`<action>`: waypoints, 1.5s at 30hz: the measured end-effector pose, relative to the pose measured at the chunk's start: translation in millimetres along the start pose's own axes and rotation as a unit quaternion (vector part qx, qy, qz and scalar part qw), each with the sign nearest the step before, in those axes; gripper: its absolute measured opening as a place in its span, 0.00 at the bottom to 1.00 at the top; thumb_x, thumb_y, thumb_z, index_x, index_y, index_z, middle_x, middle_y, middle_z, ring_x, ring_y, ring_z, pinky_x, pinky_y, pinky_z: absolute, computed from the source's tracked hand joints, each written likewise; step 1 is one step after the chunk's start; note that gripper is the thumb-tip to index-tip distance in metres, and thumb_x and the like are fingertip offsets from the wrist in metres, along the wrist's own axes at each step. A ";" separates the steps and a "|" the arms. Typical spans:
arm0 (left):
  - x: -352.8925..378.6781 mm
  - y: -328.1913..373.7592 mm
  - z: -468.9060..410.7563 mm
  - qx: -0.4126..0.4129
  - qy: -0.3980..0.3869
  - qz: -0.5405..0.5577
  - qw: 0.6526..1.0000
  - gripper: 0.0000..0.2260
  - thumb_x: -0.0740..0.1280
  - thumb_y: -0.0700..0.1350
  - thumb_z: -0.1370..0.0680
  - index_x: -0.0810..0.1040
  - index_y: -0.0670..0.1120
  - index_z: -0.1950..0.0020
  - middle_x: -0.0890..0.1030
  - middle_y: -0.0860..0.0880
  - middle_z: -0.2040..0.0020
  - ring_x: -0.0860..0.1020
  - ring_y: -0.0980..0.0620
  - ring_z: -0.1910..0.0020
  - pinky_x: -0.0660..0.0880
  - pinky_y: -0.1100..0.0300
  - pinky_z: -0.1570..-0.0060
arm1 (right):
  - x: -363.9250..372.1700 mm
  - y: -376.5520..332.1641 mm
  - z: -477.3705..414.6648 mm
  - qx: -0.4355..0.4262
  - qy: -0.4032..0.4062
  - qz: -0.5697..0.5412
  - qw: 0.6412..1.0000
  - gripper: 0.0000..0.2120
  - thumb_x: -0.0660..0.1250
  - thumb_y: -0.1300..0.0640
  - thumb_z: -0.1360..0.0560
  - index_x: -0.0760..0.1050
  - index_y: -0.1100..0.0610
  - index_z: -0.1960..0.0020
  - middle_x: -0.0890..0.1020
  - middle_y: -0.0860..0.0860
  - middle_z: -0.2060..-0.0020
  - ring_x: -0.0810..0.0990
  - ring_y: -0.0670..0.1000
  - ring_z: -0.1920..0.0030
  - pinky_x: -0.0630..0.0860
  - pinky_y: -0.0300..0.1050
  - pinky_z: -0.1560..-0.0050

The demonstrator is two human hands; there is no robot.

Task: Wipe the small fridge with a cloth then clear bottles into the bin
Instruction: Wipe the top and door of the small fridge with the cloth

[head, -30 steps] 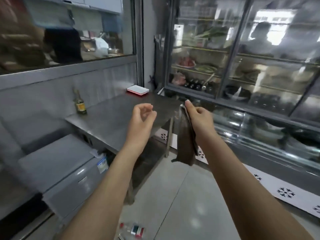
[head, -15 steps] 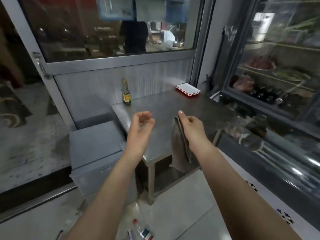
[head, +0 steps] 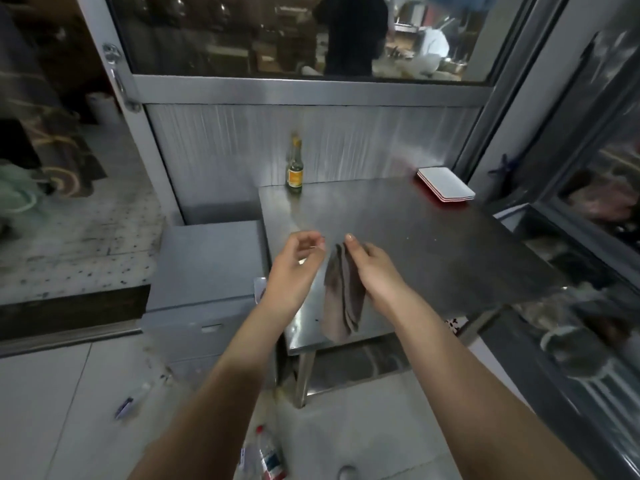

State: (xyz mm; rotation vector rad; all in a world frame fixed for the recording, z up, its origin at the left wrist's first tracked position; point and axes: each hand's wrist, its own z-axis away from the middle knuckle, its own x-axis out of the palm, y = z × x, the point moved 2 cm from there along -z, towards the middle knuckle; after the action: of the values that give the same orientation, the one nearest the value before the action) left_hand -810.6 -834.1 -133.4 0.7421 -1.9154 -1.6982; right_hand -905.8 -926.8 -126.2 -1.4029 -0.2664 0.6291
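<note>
My right hand (head: 372,268) pinches a brown-grey cloth (head: 343,299) that hangs down over the front of a steel table (head: 433,237). My left hand (head: 294,268) hovers just left of the cloth with fingers loosely curled, holding nothing. The small grey fridge (head: 204,268) stands low to the left of the table, its flat top bare. A glass bottle with a yellow label (head: 295,168) stands at the table's back left corner. Clear plastic bottles (head: 266,452) lie on the floor near my feet, and another blurred bottle (head: 135,400) lies further left.
A stack of white and red trays (head: 445,185) sits at the table's back right. A glass-door display cooler (head: 595,202) fills the right side. Behind the table is a steel wall panel (head: 311,133) under a window. A raised speckled floor (head: 69,237) lies at left.
The view has swung left and down, bringing the small fridge and floor bottles toward the centre. Both hands keep their pose, the right one still holding the hanging cloth.
</note>
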 end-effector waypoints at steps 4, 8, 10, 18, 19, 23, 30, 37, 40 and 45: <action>30.4 -14.2 -16.7 -0.010 0.003 -0.053 0.999 0.05 0.65 0.43 0.23 0.77 0.47 0.47 0.80 0.50 0.52 0.77 0.58 0.53 0.72 0.68 0.50 | -1.5 13.5 -34.0 -0.002 -0.070 -0.055 0.996 0.14 0.59 0.50 0.20 0.77 0.55 0.59 0.83 0.53 0.61 0.81 0.50 0.58 0.77 0.40 0.56; 57.2 -29.1 -32.7 -0.030 0.051 -0.149 0.987 0.03 0.68 0.46 0.24 0.78 0.47 0.56 0.80 0.46 0.59 0.77 0.55 0.59 0.73 0.61 0.56 | -15.3 27.2 -64.9 0.038 -0.133 -0.126 0.982 0.14 0.59 0.50 0.20 0.76 0.57 0.59 0.83 0.51 0.67 0.82 0.48 0.62 0.78 0.41 0.58; 64.9 -34.5 -40.7 -0.036 0.083 -0.216 0.972 0.07 0.67 0.45 0.24 0.74 0.49 0.62 0.75 0.51 0.66 0.73 0.57 0.66 0.68 0.68 0.64 | -21.0 35.1 -77.0 0.096 -0.181 -0.194 0.959 0.16 0.59 0.50 0.20 0.77 0.58 0.60 0.83 0.51 0.69 0.82 0.47 0.66 0.78 0.41 0.62; 51.5 -69.0 -41.8 -0.082 0.148 -0.207 0.964 0.11 0.64 0.39 0.23 0.72 0.52 0.62 0.74 0.52 0.66 0.72 0.54 0.65 0.70 0.58 0.61 | -41.7 82.0 -106.9 0.073 -0.322 -0.087 0.940 0.15 0.62 0.75 0.28 0.76 0.56 0.53 0.79 0.52 0.62 0.78 0.49 0.59 0.73 0.41 0.57; 50.6 -73.1 -40.4 -0.085 0.141 -0.210 0.964 0.11 0.63 0.38 0.23 0.72 0.52 0.61 0.74 0.52 0.66 0.72 0.55 0.66 0.69 0.58 0.62 | -42.9 86.2 -108.6 0.063 -0.342 -0.051 0.936 0.15 0.64 0.75 0.29 0.77 0.56 0.52 0.80 0.51 0.61 0.79 0.47 0.60 0.74 0.38 0.60; 50.0 -85.5 -34.1 -0.102 0.108 -0.220 0.964 0.08 0.63 0.39 0.22 0.72 0.51 0.59 0.75 0.55 0.64 0.72 0.60 0.64 0.69 0.67 0.63 | -45.1 90.8 -111.0 0.053 -0.357 0.073 0.930 0.20 0.69 0.71 0.30 0.76 0.58 0.41 0.79 0.48 0.61 0.78 0.37 0.67 0.71 0.28 0.67; 41.9 -84.0 -38.0 -0.092 0.070 -0.223 0.968 0.09 0.61 0.39 0.22 0.71 0.53 0.57 0.74 0.53 0.62 0.72 0.57 0.62 0.69 0.68 0.63 | -43.8 90.6 -120.1 0.005 -0.436 0.209 0.875 0.09 0.73 0.62 0.30 0.76 0.51 0.57 0.78 0.45 0.64 0.76 0.42 0.64 0.70 0.28 0.66; 17.9 -87.7 -45.2 -0.100 0.069 -0.180 0.976 0.10 0.61 0.40 0.21 0.72 0.54 0.58 0.75 0.51 0.63 0.72 0.54 0.62 0.70 0.59 0.60 | -55.3 96.8 -144.4 -0.084 -0.334 0.314 0.885 0.10 0.77 0.57 0.34 0.78 0.52 0.58 0.68 0.46 0.45 0.64 0.46 0.39 0.60 0.34 0.43; 12.2 -95.5 -44.0 -0.115 0.058 -0.154 0.980 0.08 0.60 0.40 0.20 0.71 0.52 0.57 0.74 0.51 0.62 0.72 0.53 0.61 0.71 0.55 0.57 | -55.4 88.1 -144.6 -0.024 -0.369 0.222 0.902 0.09 0.75 0.63 0.33 0.76 0.55 0.64 0.79 0.43 0.60 0.77 0.41 0.58 0.70 0.29 0.60; 2.3 -102.1 -46.8 -0.141 0.049 -0.159 0.976 0.09 0.59 0.42 0.20 0.70 0.55 0.58 0.73 0.51 0.63 0.70 0.53 0.63 0.69 0.53 0.58 | -55.4 96.2 -151.4 -0.003 -0.350 0.211 0.913 0.10 0.74 0.62 0.31 0.73 0.55 0.65 0.74 0.47 0.74 0.72 0.43 0.73 0.68 0.34 0.71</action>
State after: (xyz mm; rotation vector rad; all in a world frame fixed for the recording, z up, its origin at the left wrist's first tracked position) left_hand -772.4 -879.0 -229.0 1.0364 -1.5047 -2.0284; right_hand -894.7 -1079.5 -234.7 -1.1984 -0.5358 1.4938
